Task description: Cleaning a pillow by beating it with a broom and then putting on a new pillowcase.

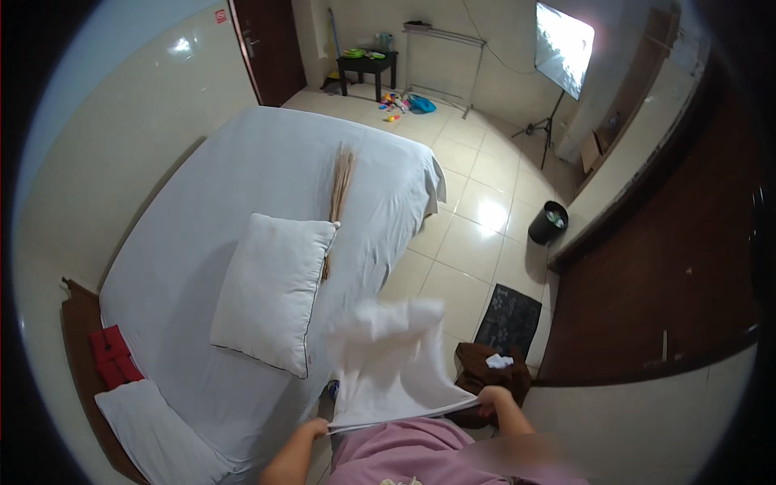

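A white pillowcase [392, 364] hangs stretched between my two hands, just in front of my body. Its near edge is pulled taut, while the far end billows up and is blurred. My left hand [318, 428] is closed on one corner, close to the bed's side. At the other corner, my right hand [490, 398] grips the edge above a dark brown bag or cloth. On the bed to my left lies a bare white pillow [271, 291] with dark piping. A stick broom [343, 182] lies partly under the pillow's right edge.
The bed [202, 194] with a pale sheet fills the left. Another pillow [162, 432] and a red item [115, 356] lie by the headboard. A dark mat [508, 319], brown bundle [477, 360] and black bin [548, 223] are on the right floor. A lamp stand [550, 129] stands farther back.
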A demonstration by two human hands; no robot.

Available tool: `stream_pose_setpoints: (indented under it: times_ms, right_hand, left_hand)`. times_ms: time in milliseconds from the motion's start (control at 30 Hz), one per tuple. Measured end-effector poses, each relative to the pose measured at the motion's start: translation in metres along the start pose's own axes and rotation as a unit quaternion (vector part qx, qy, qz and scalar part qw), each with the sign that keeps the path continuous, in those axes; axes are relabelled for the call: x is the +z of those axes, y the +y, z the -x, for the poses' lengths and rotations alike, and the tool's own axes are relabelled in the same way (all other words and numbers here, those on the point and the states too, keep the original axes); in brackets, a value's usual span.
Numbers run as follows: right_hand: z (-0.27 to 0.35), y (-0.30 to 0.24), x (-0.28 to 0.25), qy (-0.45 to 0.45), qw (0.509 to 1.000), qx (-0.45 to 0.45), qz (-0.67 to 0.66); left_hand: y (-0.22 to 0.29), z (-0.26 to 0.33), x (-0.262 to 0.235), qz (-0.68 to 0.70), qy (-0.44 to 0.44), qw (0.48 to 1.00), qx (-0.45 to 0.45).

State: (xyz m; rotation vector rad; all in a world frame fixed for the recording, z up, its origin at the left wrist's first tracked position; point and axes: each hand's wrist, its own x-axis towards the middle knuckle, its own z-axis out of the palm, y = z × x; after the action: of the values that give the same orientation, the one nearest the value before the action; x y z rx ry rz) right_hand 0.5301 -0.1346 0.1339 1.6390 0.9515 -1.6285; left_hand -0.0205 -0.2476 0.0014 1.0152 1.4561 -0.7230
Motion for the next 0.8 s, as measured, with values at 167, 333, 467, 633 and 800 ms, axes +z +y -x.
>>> stream_pose_setpoints:
  times_ms: [167, 333, 467, 633, 800]
  right_hand:
    - [0.016, 0.011, -0.06, 0.331, 0.911, -0.241, 0.054]
    - [0.185, -0.111, -0.12, 0.303, 0.798, -0.438, -0.282]
    - [0.272, -0.198, -0.126, 0.283, 0.723, -0.558, -0.292]
    - [0.311, -0.354, -0.113, 0.339, 0.75, -0.538, 0.183]
    - [0.37, -0.532, -0.112, 0.488, 0.395, -0.775, -0.065]
  left_hand:
    - [0.11, 0.081, -0.053, 0.094, 0.242, 0.953, 0.157]
    - [0.137, 0.199, -0.133, 0.162, 0.145, 0.966, 0.138]
    - [0.126, 0.246, -0.156, 0.361, 0.063, 0.886, 0.285]
    - [0.077, 0.261, -0.229, 0.506, 0.225, 0.774, 0.306]
    - [0.058, 0.361, -0.383, 0.674, 0.458, 0.331, 0.477]
